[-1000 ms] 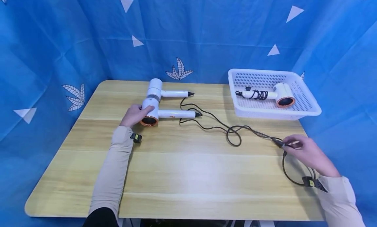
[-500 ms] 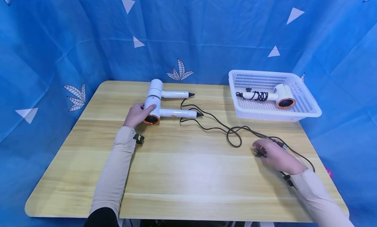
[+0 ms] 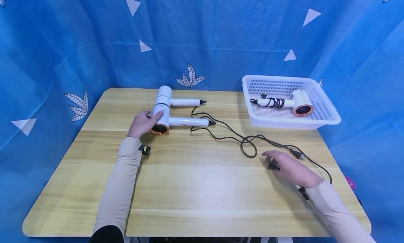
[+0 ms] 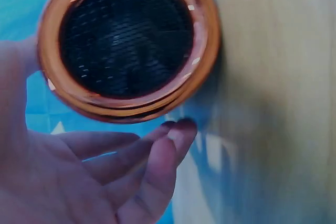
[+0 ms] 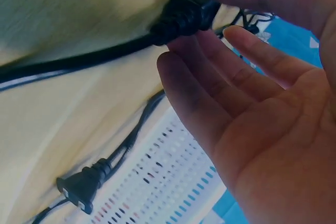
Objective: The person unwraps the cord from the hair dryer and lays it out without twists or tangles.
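My left hand (image 3: 142, 124) grips the head of the nearer white hair dryer (image 3: 189, 122), thumb on top. The dryer lies with its handle to the right. Its copper-coloured ring (image 4: 207, 51) and dark mesh fill much of the left wrist view, with fingers curving below it. Right behind lies a second white hair dryer (image 3: 184, 102), parallel, the two heads in line. On the right, my right hand (image 3: 291, 169) pinches a black plug (image 5: 184, 14) between thumb and fingertips, low over the table. Another black plug (image 3: 297, 153) lies on the table just behind that hand.
A white perforated basket (image 3: 284, 123) stands at the back right, holding a third hair dryer (image 3: 301, 97) with its cord wound round the handle. Two black cords (image 3: 233, 130) run from the dryers and cross in a loop mid-table. A blue curtain (image 3: 221, 36) hangs behind.
My right hand has moved left from the table's right side, bringing one plug with it and leaving the other plug on the table. My left hand stays on the nearer hair dryer.
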The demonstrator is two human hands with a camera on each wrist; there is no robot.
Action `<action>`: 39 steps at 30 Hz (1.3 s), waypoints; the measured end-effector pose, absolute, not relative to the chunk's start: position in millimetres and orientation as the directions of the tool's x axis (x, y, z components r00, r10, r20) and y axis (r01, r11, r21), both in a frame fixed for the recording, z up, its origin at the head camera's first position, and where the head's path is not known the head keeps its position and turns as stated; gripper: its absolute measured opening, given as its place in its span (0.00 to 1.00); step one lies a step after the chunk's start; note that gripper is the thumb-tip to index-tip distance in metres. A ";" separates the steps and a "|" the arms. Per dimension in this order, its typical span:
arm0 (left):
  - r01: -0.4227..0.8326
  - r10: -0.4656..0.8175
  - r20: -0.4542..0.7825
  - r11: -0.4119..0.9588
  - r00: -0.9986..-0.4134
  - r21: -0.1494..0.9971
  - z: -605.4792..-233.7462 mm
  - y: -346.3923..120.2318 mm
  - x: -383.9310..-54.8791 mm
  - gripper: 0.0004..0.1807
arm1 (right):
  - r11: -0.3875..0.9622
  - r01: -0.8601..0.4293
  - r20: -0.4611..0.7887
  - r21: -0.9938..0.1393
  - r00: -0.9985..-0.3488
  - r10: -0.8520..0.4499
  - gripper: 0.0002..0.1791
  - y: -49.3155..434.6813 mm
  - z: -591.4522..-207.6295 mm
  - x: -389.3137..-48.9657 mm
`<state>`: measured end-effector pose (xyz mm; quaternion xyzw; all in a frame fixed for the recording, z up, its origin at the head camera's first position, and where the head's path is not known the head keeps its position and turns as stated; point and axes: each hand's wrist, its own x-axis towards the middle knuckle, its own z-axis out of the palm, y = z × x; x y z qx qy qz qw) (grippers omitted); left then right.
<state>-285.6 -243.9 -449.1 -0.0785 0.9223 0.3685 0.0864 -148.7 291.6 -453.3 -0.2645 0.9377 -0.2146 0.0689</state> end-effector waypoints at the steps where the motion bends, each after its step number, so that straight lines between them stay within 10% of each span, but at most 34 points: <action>1: -0.208 -0.094 -0.203 0.710 -0.975 0.673 -447.2 -244.2 -284.6 0.62 | 0.774 -0.457 -0.026 -0.438 -0.854 -0.519 0.32 292.2 -451.4 -147.8; 16: 0.105 -0.088 0.164 0.464 -0.983 0.880 -396.5 -182.6 -269.7 0.30 | 0.786 -0.338 0.137 -0.517 -0.939 -0.314 0.15 341.7 -385.2 -178.8; 27: 0.022 0.263 -0.007 0.110 -0.965 0.994 -380.8 -67.7 -288.5 0.26 | 0.735 0.038 0.019 -0.677 -0.997 0.070 0.32 403.1 -373.8 -239.0; 39: -0.173 0.411 -0.175 0.042 -0.895 0.984 -371.7 61.6 -315.4 0.25 | 0.745 0.230 -0.098 -0.625 -0.971 0.217 0.39 420.3 -383.2 -283.1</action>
